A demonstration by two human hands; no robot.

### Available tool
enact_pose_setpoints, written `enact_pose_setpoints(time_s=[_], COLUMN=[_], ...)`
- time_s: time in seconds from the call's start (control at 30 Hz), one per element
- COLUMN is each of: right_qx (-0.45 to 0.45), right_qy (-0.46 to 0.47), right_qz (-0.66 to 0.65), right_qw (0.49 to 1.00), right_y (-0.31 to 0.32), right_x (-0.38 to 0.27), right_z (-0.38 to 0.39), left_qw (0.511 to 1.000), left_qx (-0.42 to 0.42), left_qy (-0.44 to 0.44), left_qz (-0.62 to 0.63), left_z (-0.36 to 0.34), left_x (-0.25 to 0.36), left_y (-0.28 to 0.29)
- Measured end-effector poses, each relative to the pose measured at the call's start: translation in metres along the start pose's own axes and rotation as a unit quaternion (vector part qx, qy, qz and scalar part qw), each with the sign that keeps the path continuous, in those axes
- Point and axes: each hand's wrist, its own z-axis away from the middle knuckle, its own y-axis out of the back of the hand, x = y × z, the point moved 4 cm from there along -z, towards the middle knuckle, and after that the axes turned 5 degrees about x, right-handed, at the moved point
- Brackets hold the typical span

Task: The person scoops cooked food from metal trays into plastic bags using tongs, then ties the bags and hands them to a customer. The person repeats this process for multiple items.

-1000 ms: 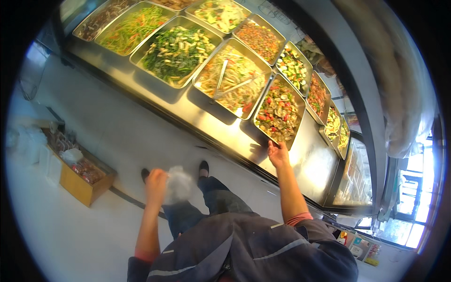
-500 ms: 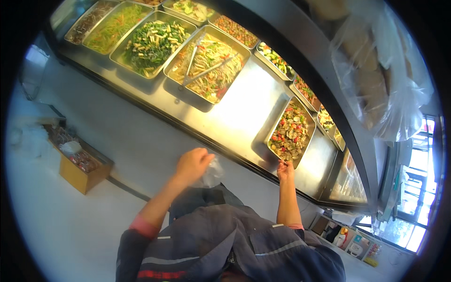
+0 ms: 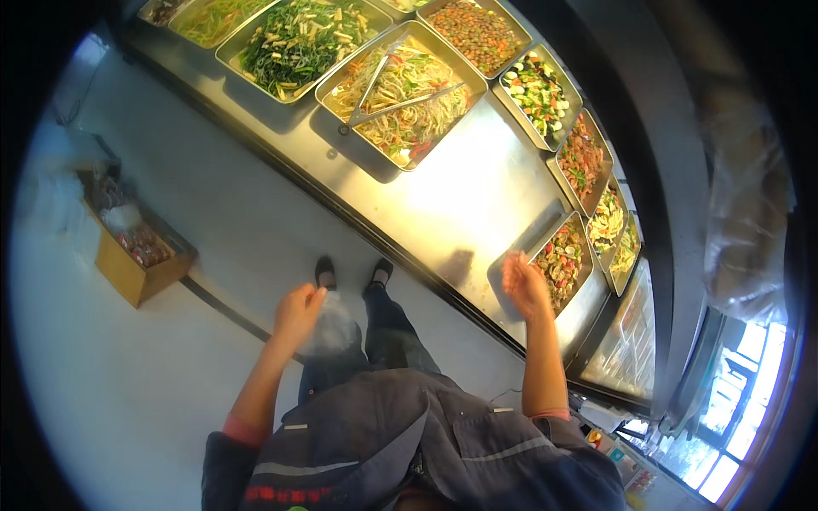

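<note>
My left hand (image 3: 298, 317) is closed on the top of a clear plastic bag (image 3: 336, 330), which hangs in front of my legs, off the counter. My right hand (image 3: 526, 288) is raised at the left side of a metal tray (image 3: 589, 255), with its fingers extended and nothing visible in them. It covers part of the sliced dish with red and green pieces (image 3: 560, 255) in that tray. Farther left, metal tongs (image 3: 407, 106) lie spread across a tray of pale shredded food (image 3: 426, 83).
On the steel counter (image 3: 400, 200) are more trays, holding leafy greens (image 3: 302, 47), diced food (image 3: 477, 38) and mixed vegetables (image 3: 537, 94). A curved frame (image 3: 622, 94) arches over the right side. An open cardboard box (image 3: 141, 277) with packages stands at the left.
My right hand has let go of the tray's near edge and risen beside it. My left hand has moved left and nearer to me with the bag. The view has shifted.
</note>
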Motion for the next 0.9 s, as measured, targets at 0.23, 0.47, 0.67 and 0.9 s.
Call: enact_pose_setpoints(time_s=[0.23,0.47,0.67,0.9], right_qx=[0.026,0.289,0.209,0.247], right_qy=[-0.015,0.089,0.127,0.059], right_qz=[-0.279,-0.244,-0.226,-0.236], right_qw=[0.960,0.921,0.943,0.938], right_y=[-0.022,0.002,-0.013,-0.055], right_x=[-0.159,-0.184,-0.133,-0.025], right_z=[-0.281,-0.360,-0.321,-0.191], left_qw=[0.992,0.986,0.982,0.981], left_qx=[0.062,0.120,0.137,0.030], left_qy=[0.079,0.116,0.107,0.015], left_qz=[0.080,0.027,0.072,0.191], left_z=[0.007,0.058,0.069,0.038], left_x=[0.019,-0.003,0.012,0.076], left_y=[-0.013,-0.017,-0.016,0.003])
